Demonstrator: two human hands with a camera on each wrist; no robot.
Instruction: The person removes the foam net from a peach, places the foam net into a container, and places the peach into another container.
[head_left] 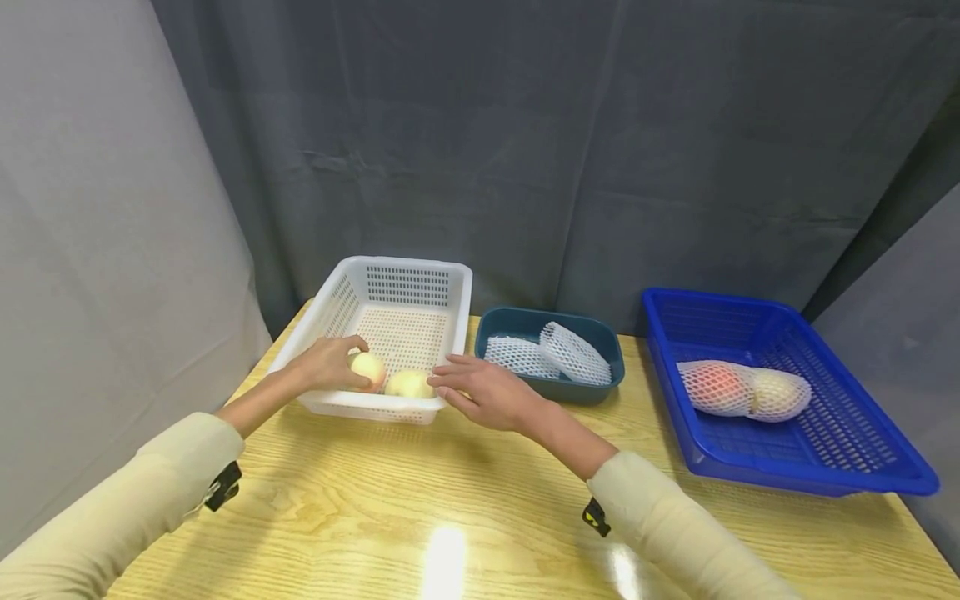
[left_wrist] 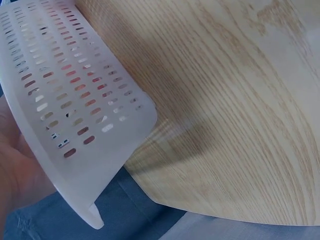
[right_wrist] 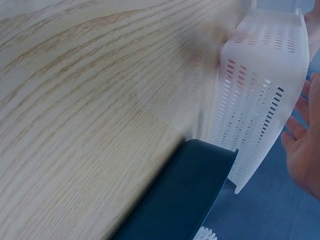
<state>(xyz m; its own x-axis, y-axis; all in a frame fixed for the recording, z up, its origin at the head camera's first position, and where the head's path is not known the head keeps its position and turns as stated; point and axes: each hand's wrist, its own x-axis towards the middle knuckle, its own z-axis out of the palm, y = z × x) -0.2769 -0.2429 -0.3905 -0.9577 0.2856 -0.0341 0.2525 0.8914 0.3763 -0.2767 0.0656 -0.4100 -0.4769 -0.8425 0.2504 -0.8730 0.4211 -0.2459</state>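
Note:
At the near side of a white slotted basket (head_left: 303,333), my left hand (head_left: 330,364) curls its fingers and thumb round a yellow-and-pink fruit (head_left: 367,369). Just right of it, inside the basket, lies a pale yellow fruit (head_left: 408,384). My right hand (head_left: 487,392) reaches over the basket's near right corner, fingers loosely extended, their tips close by the pale fruit. In the right wrist view the fingers (right_wrist: 297,132) show beside the rim. The basket wall (left_wrist: 75,90) hides the left fingertips and most of the fruit in the left wrist view.
A dark teal tray (head_left: 551,389) with white foam net sleeves (head_left: 573,354) stands right of the white basket. Farther right, a blue basket (head_left: 817,482) holds a red fruit (head_left: 717,386) and a pale fruit (head_left: 776,393) in foam netting. A grey curtain (head_left: 480,150) hangs behind the wooden table (head_left: 360,500).

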